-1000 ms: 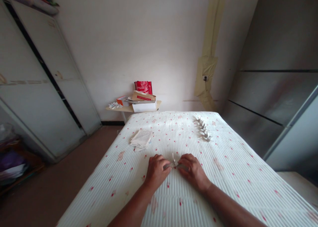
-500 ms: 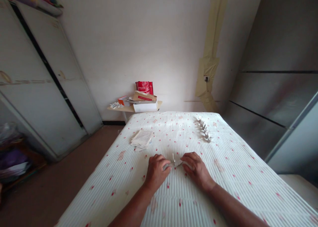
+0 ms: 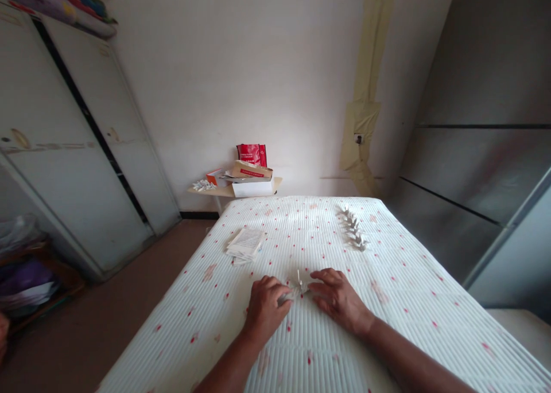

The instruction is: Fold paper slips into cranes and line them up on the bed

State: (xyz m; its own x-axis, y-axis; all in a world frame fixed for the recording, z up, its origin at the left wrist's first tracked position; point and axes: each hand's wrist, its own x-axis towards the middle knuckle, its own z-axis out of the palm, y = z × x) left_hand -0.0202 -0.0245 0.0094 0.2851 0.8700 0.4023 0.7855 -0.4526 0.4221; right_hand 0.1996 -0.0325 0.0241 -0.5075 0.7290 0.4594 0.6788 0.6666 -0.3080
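Observation:
A small folded paper crane (image 3: 300,285) sits on the ribbed quilt between my two hands, one thin point standing up. My left hand (image 3: 267,307) is closed, thumb and fingers pinching the wing on its side. On the other side, my right hand (image 3: 338,298) has its fingers apart, the fingertips right beside the opposite wing; whether they touch it is hard to see. Farther up on the left lies a stack of printed paper sheets (image 3: 246,244). Several finished-looking paper cranes (image 3: 353,229) stand in a row at the upper right.
The white quilted bed cover (image 3: 310,353) with red dots spreads under everything. Beyond its far edge, a small table (image 3: 219,191) carries a white box (image 3: 253,187), a red bag (image 3: 253,154) and white folded pieces. Cabinets (image 3: 86,152) stand along the left.
My right hand's fingers have loosened and spread from the crane's wing. My left hand has shifted slightly left and down, still pinching. The whole view has moved a little.

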